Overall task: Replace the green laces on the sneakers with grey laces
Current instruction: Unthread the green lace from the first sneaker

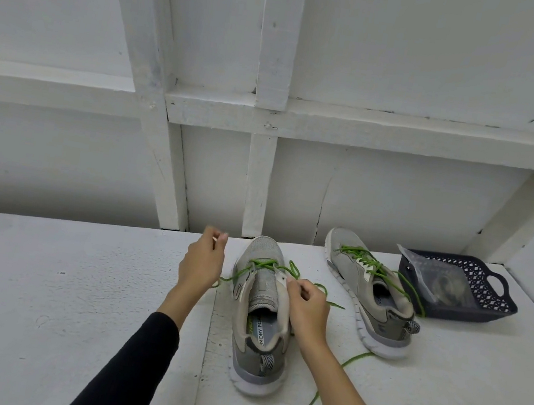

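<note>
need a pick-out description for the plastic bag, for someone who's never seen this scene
Start at the white table and go to its far right corner, where a dark blue basket with a lattice wall stands just right of the farther sneaker. The bag lies in that basket: clear plastic, the only see-through thing here.

my right hand [307,307] pinching the near sneaker [260,319] by its eyelet flap, left hand [203,258] lifted beside the toe, fingers curled, green lace [269,267] half undone, second sneaker [369,287] still laced, touching a dark basket [488,287], white surface [74,277]
</note>
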